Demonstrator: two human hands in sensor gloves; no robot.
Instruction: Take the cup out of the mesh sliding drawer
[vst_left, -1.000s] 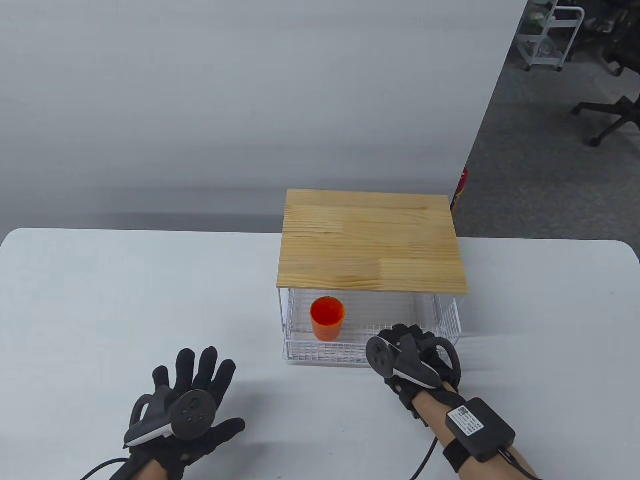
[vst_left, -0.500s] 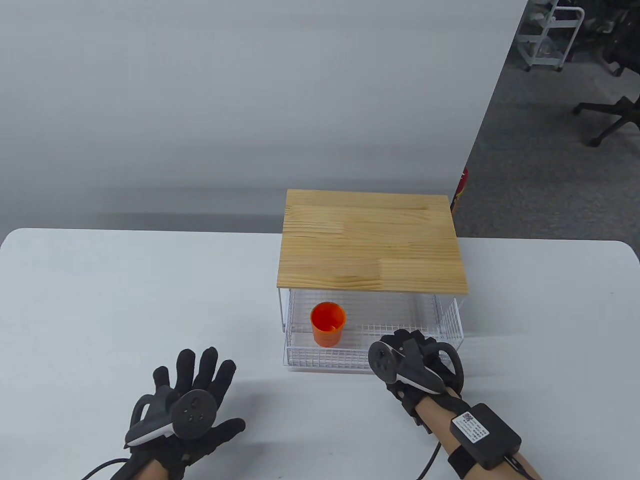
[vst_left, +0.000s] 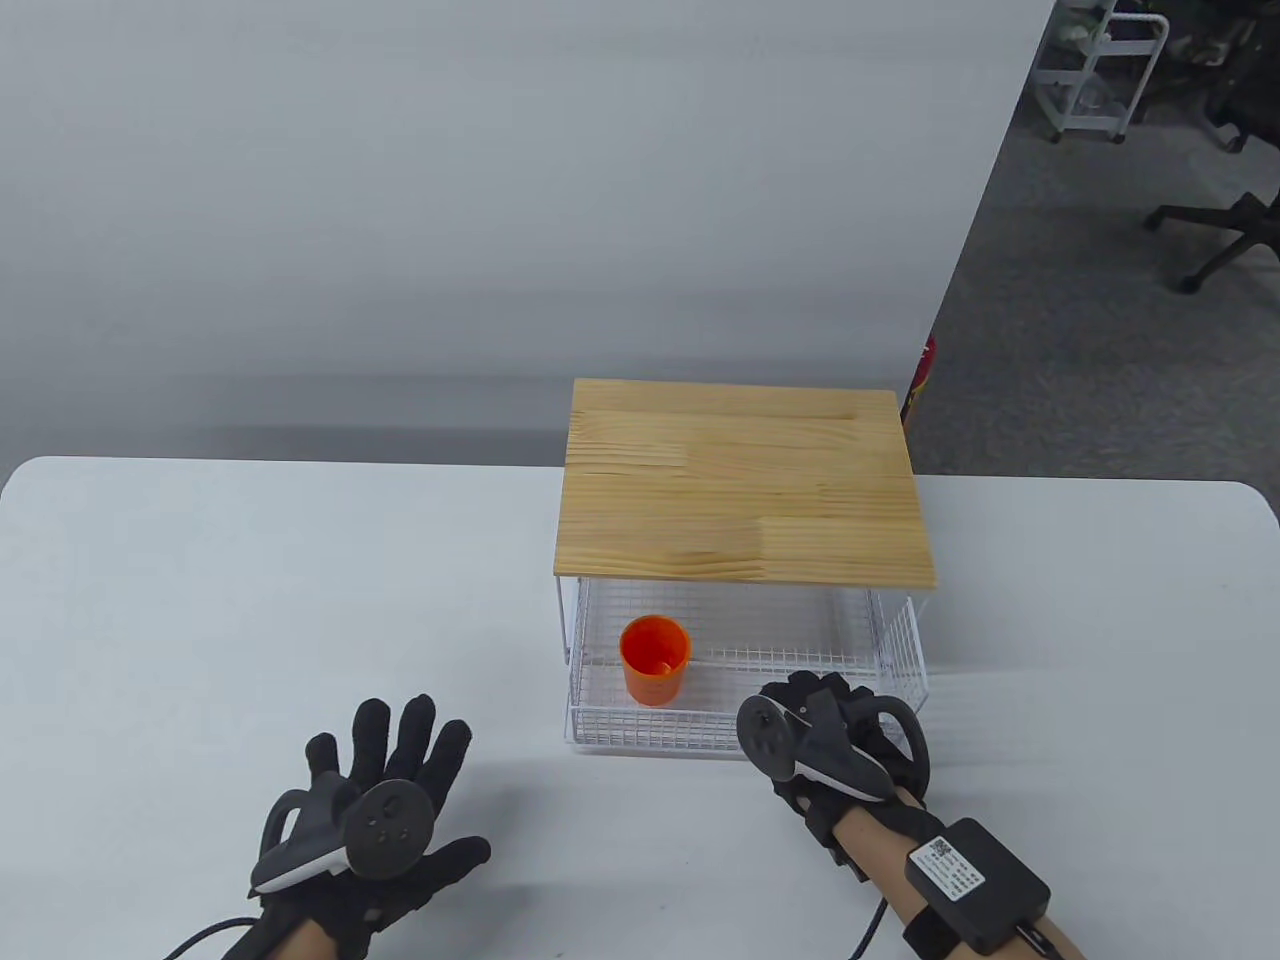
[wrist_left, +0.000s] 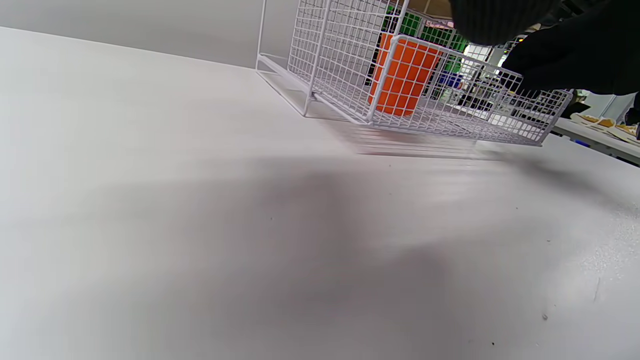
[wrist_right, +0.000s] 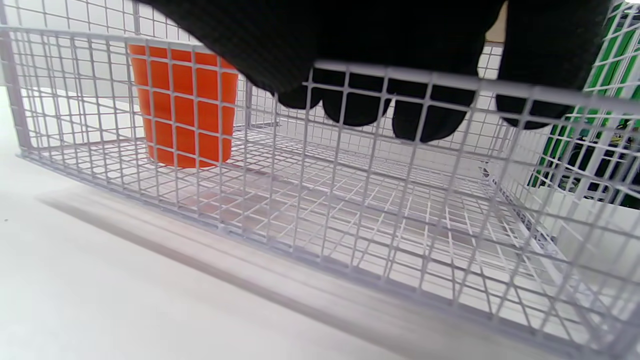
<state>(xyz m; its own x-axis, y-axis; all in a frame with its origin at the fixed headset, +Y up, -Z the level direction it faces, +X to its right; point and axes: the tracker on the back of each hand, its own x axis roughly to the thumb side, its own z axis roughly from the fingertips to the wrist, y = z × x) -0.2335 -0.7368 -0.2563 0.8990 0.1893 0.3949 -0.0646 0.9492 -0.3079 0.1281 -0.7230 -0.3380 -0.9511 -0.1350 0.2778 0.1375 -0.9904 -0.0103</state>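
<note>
Right hand (vst_left: 830, 735) over drawer (vst_left: 650, 722) rim

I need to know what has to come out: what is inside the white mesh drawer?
One orange cup stands upright in the mesh drawer, near its left end. The right hand grips the front rim, fingers hooked inside. The back part lies under the wooden top, hidden.

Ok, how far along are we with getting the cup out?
Done: the mesh drawer is partly pulled out from under the wooden top. In hand: the right hand has its fingers hooked over the drawer's front rim. Left: the orange cup stands upright inside, untouched; the left hand rests spread on the table.
</note>
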